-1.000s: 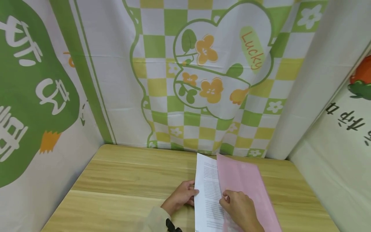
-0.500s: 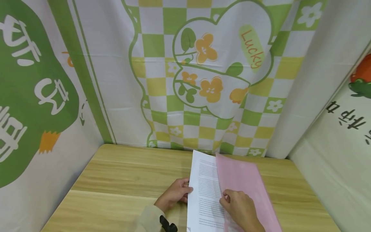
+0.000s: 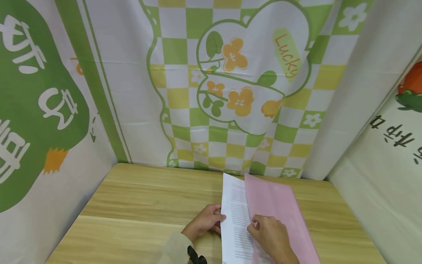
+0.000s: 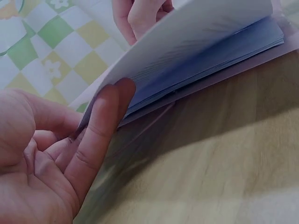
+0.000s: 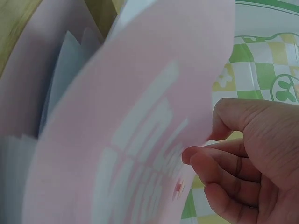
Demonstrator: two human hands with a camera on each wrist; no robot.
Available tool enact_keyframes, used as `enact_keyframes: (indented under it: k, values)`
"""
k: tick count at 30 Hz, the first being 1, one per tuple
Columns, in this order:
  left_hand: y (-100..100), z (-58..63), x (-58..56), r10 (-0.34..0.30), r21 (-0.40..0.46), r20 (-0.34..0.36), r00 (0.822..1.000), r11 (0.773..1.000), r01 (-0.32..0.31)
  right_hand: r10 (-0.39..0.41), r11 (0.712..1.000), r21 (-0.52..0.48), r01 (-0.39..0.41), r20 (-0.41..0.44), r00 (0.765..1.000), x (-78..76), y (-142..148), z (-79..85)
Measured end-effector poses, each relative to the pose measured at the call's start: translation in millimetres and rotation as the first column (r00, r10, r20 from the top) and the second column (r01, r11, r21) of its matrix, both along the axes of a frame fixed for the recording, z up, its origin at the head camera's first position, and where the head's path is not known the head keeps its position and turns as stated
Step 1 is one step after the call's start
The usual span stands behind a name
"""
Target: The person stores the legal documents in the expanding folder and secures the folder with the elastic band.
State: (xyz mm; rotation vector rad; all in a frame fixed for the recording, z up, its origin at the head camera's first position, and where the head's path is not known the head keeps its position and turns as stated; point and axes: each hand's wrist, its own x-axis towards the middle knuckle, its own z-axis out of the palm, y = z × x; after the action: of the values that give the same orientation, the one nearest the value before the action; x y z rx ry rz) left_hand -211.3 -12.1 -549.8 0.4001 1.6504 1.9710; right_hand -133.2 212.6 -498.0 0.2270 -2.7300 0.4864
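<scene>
A pink folder (image 3: 280, 200) lies at the right part of the table, its cover lifted. In the head view, a white printed sheet (image 3: 240, 227) shows at the folder's left side. My left hand (image 3: 206, 221) pinches the sheet's left edge between thumb and fingers. My right hand (image 3: 271, 234) pinches the edge of the pink cover, seen close in the right wrist view as a curved pink cover (image 5: 107, 93) with white printing. In the left wrist view, a stack of papers (image 4: 210, 65) lies beneath the raised sheet. The folder's near end is cut off in the head view.
The wooden table (image 3: 141, 205) stretches to the left of the folder. A green-and-yellow checked curtain (image 3: 178, 99) hangs at the table's back edge, close to the folder's far end. Printed cloth walls (image 3: 43, 128) stand on both sides.
My left hand shifted left with the printed sheet, then came back right to about its earlier place. The right hand and pink cover have barely moved.
</scene>
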Motion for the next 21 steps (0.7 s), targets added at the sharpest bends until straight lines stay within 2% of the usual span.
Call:
enact_keyframes:
  k: [9, 15, 21]
  values:
    - [-12, -5.4, 0.2, 0.074, -0.020, -0.010, 0.997, 0.997, -0.075, -0.026, 0.999, -0.024, 0.026, 0.031, 0.999, -0.4, -1, -1.7]
    - [-18, -7.4, 0.2, 0.083, -0.034, -0.022, 0.996, 0.996, -0.084, -0.048, 0.998, -0.040, 0.050, 0.051, 0.998, 2.6, -4, 0.3]
    - [-15, -6.0, -1.5, 0.075, -0.049, -0.031, 0.997, 0.996, -0.076, -0.045, 0.999, -0.022, 0.048, 0.088, 0.995, 3.1, -8, 5.7]
